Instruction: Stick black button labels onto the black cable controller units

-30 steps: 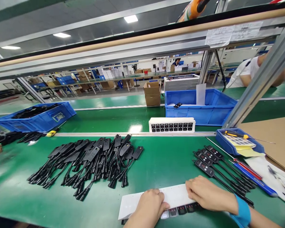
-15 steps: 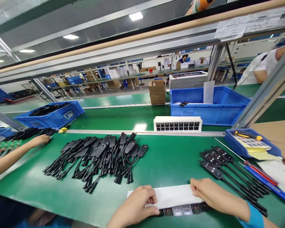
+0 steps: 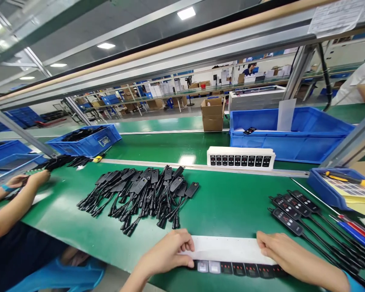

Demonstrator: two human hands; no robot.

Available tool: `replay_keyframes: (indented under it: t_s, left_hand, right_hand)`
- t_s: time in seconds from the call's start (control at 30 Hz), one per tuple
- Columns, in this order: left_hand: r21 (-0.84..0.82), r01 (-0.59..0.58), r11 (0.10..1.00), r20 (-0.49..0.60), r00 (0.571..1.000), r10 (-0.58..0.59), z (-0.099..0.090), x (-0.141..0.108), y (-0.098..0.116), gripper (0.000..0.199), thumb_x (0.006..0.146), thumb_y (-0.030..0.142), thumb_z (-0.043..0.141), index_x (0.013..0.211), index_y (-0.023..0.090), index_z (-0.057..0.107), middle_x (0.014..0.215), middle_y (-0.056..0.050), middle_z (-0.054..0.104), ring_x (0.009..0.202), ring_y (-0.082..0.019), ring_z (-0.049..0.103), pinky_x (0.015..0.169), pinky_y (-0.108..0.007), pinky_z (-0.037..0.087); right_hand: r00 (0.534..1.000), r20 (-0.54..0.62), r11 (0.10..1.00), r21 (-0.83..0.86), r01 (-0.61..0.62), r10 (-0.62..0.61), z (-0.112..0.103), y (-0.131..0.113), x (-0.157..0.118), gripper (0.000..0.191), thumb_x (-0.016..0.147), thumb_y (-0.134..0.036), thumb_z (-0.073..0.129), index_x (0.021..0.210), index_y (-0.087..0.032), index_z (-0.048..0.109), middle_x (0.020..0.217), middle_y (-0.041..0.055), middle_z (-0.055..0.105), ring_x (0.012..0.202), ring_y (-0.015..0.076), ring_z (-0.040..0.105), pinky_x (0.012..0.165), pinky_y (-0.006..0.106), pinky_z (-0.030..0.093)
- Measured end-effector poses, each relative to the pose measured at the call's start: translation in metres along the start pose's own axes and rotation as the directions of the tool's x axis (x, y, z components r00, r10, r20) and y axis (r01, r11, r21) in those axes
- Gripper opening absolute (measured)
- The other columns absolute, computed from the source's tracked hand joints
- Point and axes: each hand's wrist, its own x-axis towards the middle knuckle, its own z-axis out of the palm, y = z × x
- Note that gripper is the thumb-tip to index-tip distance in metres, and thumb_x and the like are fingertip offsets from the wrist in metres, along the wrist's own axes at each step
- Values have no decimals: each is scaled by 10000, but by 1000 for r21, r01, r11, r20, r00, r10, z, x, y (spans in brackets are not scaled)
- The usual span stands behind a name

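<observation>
A white label strip [image 3: 225, 248] lies low over the green bench between my two hands. Along its lower edge runs a row of dark labels with red marks [image 3: 239, 269], with two pale labels [image 3: 208, 266] near the left end. My left hand [image 3: 172, 251] pinches the strip's left end between thumb and curled fingers. At the other end, my right hand [image 3: 281, 253] is closed on the strip, its fingers partly hidden. Right of my right hand lie several black controllers with cables [image 3: 287, 222]. A pile of black controllers with short leads [image 3: 144, 188] sits ahead of my left hand.
A white block holding a row of black labels [image 3: 241, 158] stands at the bench rail. Behind it is a large blue bin [image 3: 292, 140]. A small blue tray [image 3: 328, 190] and screwdrivers [image 3: 357, 231] are at right. A co-worker's hands [image 3: 28, 179] work at far left.
My hands are farther apart, with more of the strip showing between them. The pale labels now sit closer to my left hand. The co-worker's reaching hand has drawn back. The view has shifted.
</observation>
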Motion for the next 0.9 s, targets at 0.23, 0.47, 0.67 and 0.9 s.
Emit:
replay_keyframes:
  t_s: [0.23,0.47,0.67,0.9]
  left_hand:
    - [-8,80,997,-151,985,-81,-2,-12,-26,71,762,191,534,743,182,602,775,6,568,687,-134,521,631,-228,352]
    - [-14,76,997,-279,957,-77,6,-5,-19,156,850,197,395,828,195,549,715,10,541,660,-148,475,613,-256,303]
    - [-300,-220,928,-368,924,100,6,-10,-34,529,724,708,526,836,193,570,953,-53,547,873,-214,499,750,-288,362]
    - [-764,-167,624,-313,940,-132,25,-3,-30,647,698,508,704,1194,271,364,827,14,535,731,-161,528,649,-269,416]
  right_hand:
    - [998,36,986,163,43,-50,-1,11,-3,223,954,-345,343,827,-265,509,801,11,591,739,195,546,670,270,390]
    - [998,52,920,392,19,-42,-9,14,-15,102,862,-223,466,924,-272,530,898,3,575,855,195,544,782,278,415]
    - [994,-107,610,790,62,37,-21,0,-18,211,807,-399,595,795,-209,503,749,-14,519,668,147,489,608,250,397]
    - [942,-233,597,801,45,240,-31,-16,-17,333,830,-524,547,844,-195,598,786,31,622,760,195,570,708,300,455]
